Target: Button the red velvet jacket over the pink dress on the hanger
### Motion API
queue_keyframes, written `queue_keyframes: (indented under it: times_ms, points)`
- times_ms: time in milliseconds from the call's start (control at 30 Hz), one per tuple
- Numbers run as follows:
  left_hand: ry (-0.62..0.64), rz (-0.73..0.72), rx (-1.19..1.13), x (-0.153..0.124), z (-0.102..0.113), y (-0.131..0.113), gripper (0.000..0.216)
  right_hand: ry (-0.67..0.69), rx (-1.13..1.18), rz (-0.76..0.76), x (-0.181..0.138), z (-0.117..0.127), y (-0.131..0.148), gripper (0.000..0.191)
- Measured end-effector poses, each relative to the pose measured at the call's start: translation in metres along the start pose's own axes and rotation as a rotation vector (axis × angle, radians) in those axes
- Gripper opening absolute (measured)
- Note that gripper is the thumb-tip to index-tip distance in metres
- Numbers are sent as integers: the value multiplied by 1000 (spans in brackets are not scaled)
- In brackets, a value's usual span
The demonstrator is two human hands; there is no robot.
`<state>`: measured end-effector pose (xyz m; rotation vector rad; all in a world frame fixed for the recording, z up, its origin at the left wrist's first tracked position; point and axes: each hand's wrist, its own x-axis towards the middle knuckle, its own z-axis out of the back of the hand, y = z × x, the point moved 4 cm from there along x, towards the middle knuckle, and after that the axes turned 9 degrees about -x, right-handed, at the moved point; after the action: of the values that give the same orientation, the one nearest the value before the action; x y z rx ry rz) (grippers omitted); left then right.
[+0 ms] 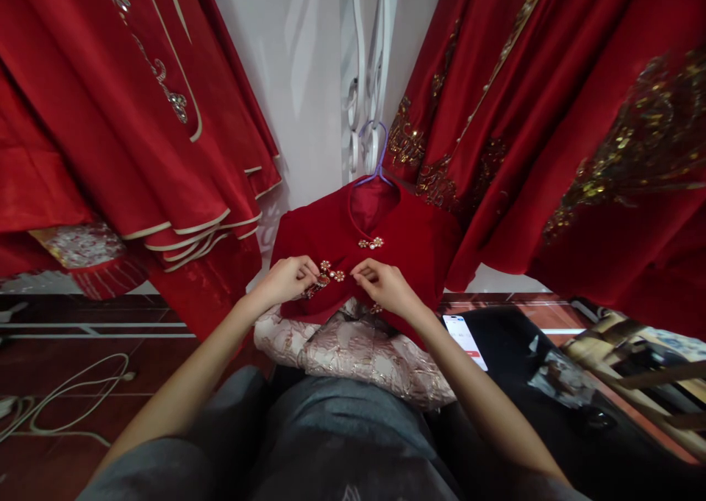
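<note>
A red velvet-like jacket (325, 229) hangs in front of me on a purple hanger (379, 168). A beaded flower clasp (371, 243) sits below its collar, and more beaded flower ornaments (332, 273) lie lower on the front. My left hand (290, 279) is closed in a pinch on the jacket front, right beside these ornaments. Just right of them, my right hand (380, 284) also pinches, its thumb and forefinger together; whatever they hold is too small to make out. Pale pink patterned fabric (353, 346) spreads under the jacket, across my lap.
Red garments with trim and sequins hang at left (165, 155) and right (496, 155). A phone (465, 343) and a clear plastic bag (562, 379) lie on a black surface (507, 339) at right. White cable (71, 391) coils on the tiled floor at left.
</note>
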<state>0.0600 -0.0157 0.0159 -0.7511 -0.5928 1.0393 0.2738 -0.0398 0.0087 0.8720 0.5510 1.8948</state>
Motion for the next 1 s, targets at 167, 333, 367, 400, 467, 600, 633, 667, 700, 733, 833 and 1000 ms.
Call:
queue_keyframes:
  times_ms: [167, 333, 367, 400, 467, 600, 633, 667, 700, 733, 833, 1000]
  points:
    - [191, 68, 242, -8, -3, 8, 30, 249, -253, -96, -12, 18, -13, 13]
    - [275, 157, 68, -10, -9, 9, 24, 388, -557, -219, -20, 17, -13, 22]
    - [305, 173, -7, -9, -11, 10, 23, 390, -596, -233, -20, 15, -13, 27]
    - [342, 193, -84, -9, -14, 12, 23, 395, -616, -240, -20, 13, -14, 30]
    - [406, 240, -210, -9, -21, 17, 25, 399, -603, -233, -18, 5, -20, 34]
    - [339, 266, -238, -6, -29, 24, 31, 407, -398, -180, -12, -14, -41, 31]
    - [301, 251, -217, -6, -29, 24, 31, 413, -333, -174, -11, -18, -46, 28]
    - [272, 231, -192, -5, -30, 23, 30, 417, -279, -173, -10, -20, -50, 27]
    - [254, 213, -164, -5, -30, 21, 29, 413, -247, -174, -10, -22, -53, 27]
    - [244, 200, -136, -6, -30, 19, 27, 397, -242, -170, -10, -22, -55, 27]
    - [218, 169, -62, -6, -29, 15, 24, 354, -284, -142, -10, -22, -54, 36]
    - [193, 159, -42, -6, -28, 13, 21, 487, -168, -196, -13, -27, -48, 34]
